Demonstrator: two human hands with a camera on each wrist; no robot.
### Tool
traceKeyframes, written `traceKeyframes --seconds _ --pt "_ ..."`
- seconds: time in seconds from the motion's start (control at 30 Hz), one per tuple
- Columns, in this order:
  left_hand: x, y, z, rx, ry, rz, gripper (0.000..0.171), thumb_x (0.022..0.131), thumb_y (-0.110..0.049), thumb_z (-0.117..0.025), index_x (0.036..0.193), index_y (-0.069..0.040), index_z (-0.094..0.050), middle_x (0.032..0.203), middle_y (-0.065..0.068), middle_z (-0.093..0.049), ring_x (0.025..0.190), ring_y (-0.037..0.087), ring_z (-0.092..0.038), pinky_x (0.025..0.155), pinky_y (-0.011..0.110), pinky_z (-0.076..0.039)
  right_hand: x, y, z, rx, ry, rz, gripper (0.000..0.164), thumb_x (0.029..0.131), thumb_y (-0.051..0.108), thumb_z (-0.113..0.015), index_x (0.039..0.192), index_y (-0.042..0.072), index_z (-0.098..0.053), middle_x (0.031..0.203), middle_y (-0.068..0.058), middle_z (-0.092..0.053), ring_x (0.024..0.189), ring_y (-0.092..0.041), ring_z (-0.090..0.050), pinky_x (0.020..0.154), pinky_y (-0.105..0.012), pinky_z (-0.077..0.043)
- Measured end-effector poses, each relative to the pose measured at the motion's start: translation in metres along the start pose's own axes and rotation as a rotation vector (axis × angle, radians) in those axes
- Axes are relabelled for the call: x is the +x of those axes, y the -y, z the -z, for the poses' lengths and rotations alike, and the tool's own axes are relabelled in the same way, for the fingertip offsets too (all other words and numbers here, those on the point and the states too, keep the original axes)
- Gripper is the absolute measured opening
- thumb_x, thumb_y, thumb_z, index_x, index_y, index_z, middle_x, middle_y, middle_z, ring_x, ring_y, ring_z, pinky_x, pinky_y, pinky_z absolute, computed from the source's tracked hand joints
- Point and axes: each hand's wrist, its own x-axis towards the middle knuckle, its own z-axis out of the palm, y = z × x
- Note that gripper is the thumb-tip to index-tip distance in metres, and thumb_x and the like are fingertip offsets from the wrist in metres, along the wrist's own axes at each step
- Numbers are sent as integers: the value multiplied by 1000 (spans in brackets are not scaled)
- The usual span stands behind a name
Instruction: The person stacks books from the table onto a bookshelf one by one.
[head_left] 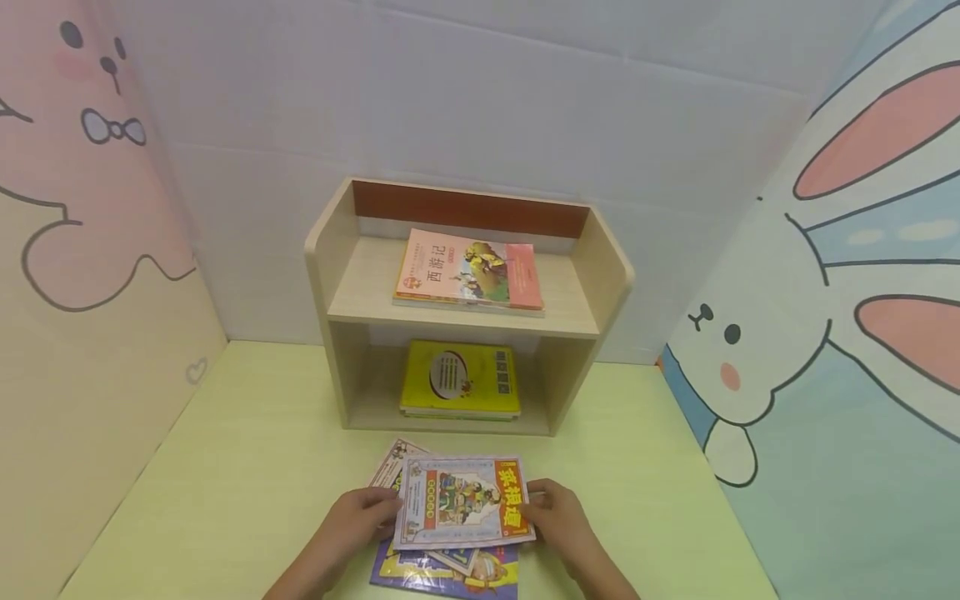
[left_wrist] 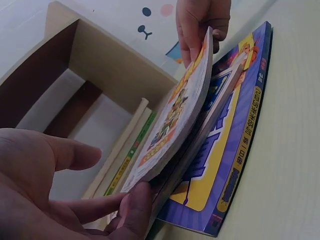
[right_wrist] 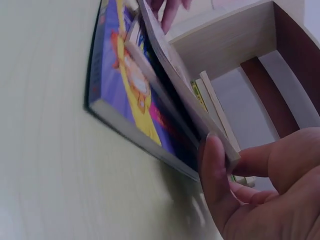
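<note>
A thin picture book [head_left: 467, 503] with a pale lavender border and a red-and-yellow title panel is held over two other books. My left hand [head_left: 362, 518] holds its left edge, and my right hand [head_left: 557, 518] pinches the right edge between thumb and fingers. In the right wrist view, the right hand [right_wrist: 272, 185] grips a corner with the cover slanting upward. Beneath lies a pale-bordered book [head_left: 395, 461], turned at an angle and mostly hidden. Lowest is a purple-and-yellow book [left_wrist: 245, 145], its spine showing in the left wrist view, resting on the table.
Behind the books stands a small two-tier wooden shelf [head_left: 465, 323]. Its upper level carries a pink-covered book [head_left: 457, 271] on a small stack; yellow-covered books [head_left: 459, 379] lie on the lower. A pale table [head_left: 247, 467] spreads around, with cartoon-printed walls at both sides.
</note>
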Motion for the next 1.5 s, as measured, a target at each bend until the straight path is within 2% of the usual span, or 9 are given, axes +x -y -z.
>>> traceKeyframes --seconds 0.13,0.3,0.43,0.57,0.87,0.97,1.3,1.5 --pt "1 3 -2 30 -31 1 43 103 -14 -75 136 13 -68 113 12 -78 99 27 -77 87 40 -66 -3 1 1 118 33 -41 43 104 4 -70 139 -19 -58 103 -15 -79 83 -27 -78 69 -38 -66" --pt "-4 5 -4 63 -85 -61 43 99 -10 -78 137 9 -69 121 16 -78 109 32 -76 92 43 -65 -9 7 3 170 27 -62 48 106 6 -69 144 -19 -54 108 -16 -80 85 -29 -79 71 -42 -67" --pt "-12 0 -4 0 -103 -104 43 98 -3 -77 139 8 -69 119 17 -79 106 32 -77 85 41 -66 -14 15 6 170 6 -64 49 107 9 -69 147 -16 -55 108 -13 -80 85 -28 -79 73 -43 -67" --pt "-23 -11 -2 -62 -104 -119 45 99 1 -76 142 8 -66 116 14 -78 101 28 -77 79 37 -67 -17 24 9 167 -2 -59 49 108 10 -69 148 -15 -55 106 -12 -79 85 -27 -78 73 -42 -67" --pt "-41 -41 9 -93 -76 -159 46 101 0 -73 146 7 -64 118 13 -76 104 27 -76 81 37 -67 -28 51 17 181 22 -34 52 110 16 -69 151 -12 -53 110 -13 -79 90 -28 -78 72 -39 -66" --pt "-45 -51 14 -108 -49 -179 46 102 0 -71 147 7 -63 120 15 -75 103 28 -77 81 37 -67 -30 62 20 187 26 -23 51 110 17 -69 150 -10 -54 110 -13 -79 90 -28 -78 72 -38 -67" --pt "-54 -83 22 -112 -29 -225 43 104 1 -70 147 2 -65 120 16 -74 103 28 -77 84 35 -67 -33 94 32 193 -1 19 50 110 19 -71 150 -7 -56 114 -15 -78 91 -28 -77 72 -35 -66" --pt "-58 -98 27 -110 0 -268 46 104 1 -70 149 4 -62 124 19 -73 105 28 -76 86 36 -66 -36 110 38 211 -22 48 48 109 17 -73 148 -5 -58 114 -16 -77 90 -29 -76 70 -33 -65"
